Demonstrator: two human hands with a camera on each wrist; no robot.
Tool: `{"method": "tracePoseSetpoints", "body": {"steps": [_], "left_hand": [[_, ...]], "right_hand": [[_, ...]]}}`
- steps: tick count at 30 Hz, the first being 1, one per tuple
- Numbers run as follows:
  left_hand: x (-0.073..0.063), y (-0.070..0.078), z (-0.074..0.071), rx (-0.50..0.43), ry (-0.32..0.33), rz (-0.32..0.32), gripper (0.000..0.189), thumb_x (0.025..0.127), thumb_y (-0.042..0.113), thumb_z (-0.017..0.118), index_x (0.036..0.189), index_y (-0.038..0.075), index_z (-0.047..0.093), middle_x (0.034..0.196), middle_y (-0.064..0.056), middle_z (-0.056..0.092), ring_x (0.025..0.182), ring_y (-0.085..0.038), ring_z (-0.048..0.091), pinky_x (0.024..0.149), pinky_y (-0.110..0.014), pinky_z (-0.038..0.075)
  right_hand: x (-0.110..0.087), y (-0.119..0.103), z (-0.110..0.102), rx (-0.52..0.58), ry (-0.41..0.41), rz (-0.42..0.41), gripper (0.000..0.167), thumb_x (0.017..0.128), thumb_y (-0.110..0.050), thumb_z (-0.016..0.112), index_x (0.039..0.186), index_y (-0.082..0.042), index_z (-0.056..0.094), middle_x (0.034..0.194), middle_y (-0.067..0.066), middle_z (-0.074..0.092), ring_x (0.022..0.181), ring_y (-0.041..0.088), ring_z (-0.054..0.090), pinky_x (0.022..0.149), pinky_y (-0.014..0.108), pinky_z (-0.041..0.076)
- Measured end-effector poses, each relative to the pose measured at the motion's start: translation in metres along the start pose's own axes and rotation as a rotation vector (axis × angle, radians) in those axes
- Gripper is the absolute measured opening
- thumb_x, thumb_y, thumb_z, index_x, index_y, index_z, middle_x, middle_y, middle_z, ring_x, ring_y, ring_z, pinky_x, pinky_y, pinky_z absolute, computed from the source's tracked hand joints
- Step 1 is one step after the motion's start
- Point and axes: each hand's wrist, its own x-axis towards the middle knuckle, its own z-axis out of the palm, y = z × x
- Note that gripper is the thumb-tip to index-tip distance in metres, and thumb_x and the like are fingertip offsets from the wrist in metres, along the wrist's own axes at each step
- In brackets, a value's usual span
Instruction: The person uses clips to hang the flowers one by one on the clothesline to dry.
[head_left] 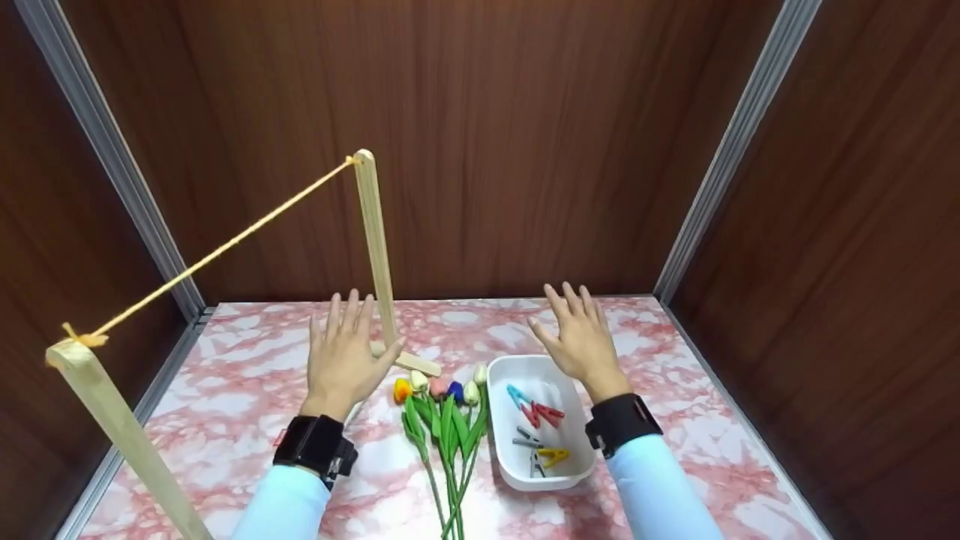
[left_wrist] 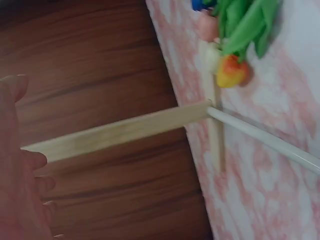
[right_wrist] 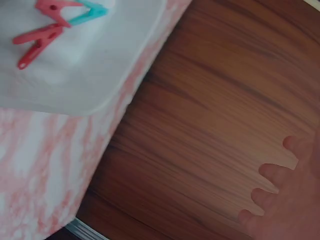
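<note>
My left hand [head_left: 346,360] is held up with its fingers straight and spread, holding nothing, beside the far post of a wooden frame [head_left: 373,232]. My right hand [head_left: 583,341], fingers also straight and spread, hovers over the far right rim of a white plastic tub [head_left: 499,457]. Inside the tub lie several clothespins: a light blue one [head_left: 517,396], red ones [head_left: 551,413], grey ones [head_left: 527,442] and a yellow one [head_left: 553,456]. Between the hands, artificial tulips [head_left: 450,427] with white, pink, orange and blue heads lie on the table, stems toward me.
A yellow string [head_left: 240,238] runs from the far post to the near post [head_left: 127,427] at left. A white rod [left_wrist: 265,137] joins the frame's foot low down. The marbled table [head_left: 675,450] is enclosed by brown wood-grain panels [head_left: 510,150].
</note>
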Motion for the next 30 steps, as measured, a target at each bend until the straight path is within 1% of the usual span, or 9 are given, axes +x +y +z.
{"method": "tracePoseSetpoints", "body": {"steps": [6,9,11,13,15,16,20,26,30], "left_hand": [[-0.007,0.034,-0.009,-0.085,0.065,0.038,0.09,0.101,0.056,0.061,0.165,0.002,0.029,0.172,-0.019,0.022,0.159,-0.039,0.01,0.127,-0.06,0.003],[-0.014,0.051,-0.005,-0.206,0.126,0.052,0.082,0.1,0.045,0.07,0.16,-0.001,0.038,0.166,-0.022,0.033,0.155,-0.042,0.026,0.126,-0.059,0.017],[-0.019,0.06,0.0,-0.328,0.176,0.055,0.07,0.097,0.033,0.077,0.152,-0.002,0.051,0.156,-0.024,0.049,0.145,-0.043,0.044,0.121,-0.056,0.033],[-0.024,0.067,0.009,-0.457,0.223,0.049,0.054,0.092,0.02,0.082,0.138,-0.002,0.064,0.139,-0.023,0.064,0.127,-0.042,0.061,0.109,-0.054,0.049],[-0.029,0.07,0.019,-0.556,0.255,0.025,0.037,0.089,0.011,0.082,0.122,-0.002,0.073,0.115,-0.019,0.074,0.106,-0.039,0.071,0.094,-0.05,0.058],[-0.031,0.07,0.024,-0.586,0.261,0.006,0.03,0.088,0.009,0.082,0.116,-0.001,0.075,0.106,-0.016,0.075,0.098,-0.036,0.072,0.089,-0.048,0.06],[-0.042,0.065,0.048,-0.671,0.258,-0.079,0.014,0.088,0.002,0.079,0.101,0.001,0.077,0.088,-0.01,0.075,0.081,-0.026,0.071,0.076,-0.044,0.061],[-0.069,0.058,0.082,-0.711,0.167,-0.197,0.009,0.088,0.001,0.078,0.097,0.002,0.077,0.083,-0.003,0.073,0.076,-0.018,0.068,0.074,-0.038,0.061],[-0.08,0.053,0.097,-0.705,0.123,-0.261,0.009,0.087,0.002,0.078,0.096,0.001,0.078,0.083,-0.002,0.073,0.077,-0.018,0.069,0.076,-0.04,0.061]], "right_hand": [[-0.004,-0.006,-0.008,0.056,0.067,-0.034,0.064,0.106,-0.04,0.062,0.156,-0.004,0.049,0.159,0.025,0.045,0.152,0.046,0.031,0.124,0.063,0.021],[-0.005,-0.005,-0.006,0.08,0.099,-0.048,0.056,0.104,-0.034,0.068,0.147,0.0,0.058,0.147,0.026,0.057,0.141,0.045,0.048,0.119,0.061,0.034],[-0.007,-0.002,-0.002,0.099,0.113,-0.043,0.048,0.102,-0.03,0.071,0.138,0.001,0.065,0.136,0.025,0.064,0.13,0.044,0.058,0.112,0.058,0.044],[-0.008,0.001,0.004,0.114,0.111,-0.028,0.039,0.101,-0.026,0.073,0.129,0.001,0.069,0.126,0.024,0.069,0.118,0.042,0.066,0.103,0.055,0.052],[-0.01,0.004,0.01,0.128,0.09,-0.008,0.031,0.1,-0.023,0.073,0.12,0.001,0.072,0.116,0.022,0.073,0.106,0.04,0.07,0.093,0.054,0.057],[-0.011,0.005,0.014,0.129,0.072,0.0,0.028,0.1,-0.022,0.073,0.117,0.001,0.073,0.113,0.02,0.074,0.103,0.039,0.071,0.09,0.053,0.058],[-0.017,0.01,0.03,0.136,-0.015,0.019,0.021,0.098,-0.016,0.072,0.108,0.002,0.074,0.102,0.017,0.075,0.094,0.035,0.072,0.084,0.051,0.059],[-0.033,0.021,0.055,0.141,-0.206,0.094,0.014,0.097,-0.013,0.075,0.105,-0.001,0.075,0.095,0.009,0.072,0.085,0.024,0.068,0.081,0.045,0.059],[-0.039,0.026,0.066,0.13,-0.249,0.086,0.011,0.094,-0.01,0.076,0.101,-0.001,0.074,0.088,0.005,0.069,0.079,0.021,0.064,0.078,0.044,0.057]]}}
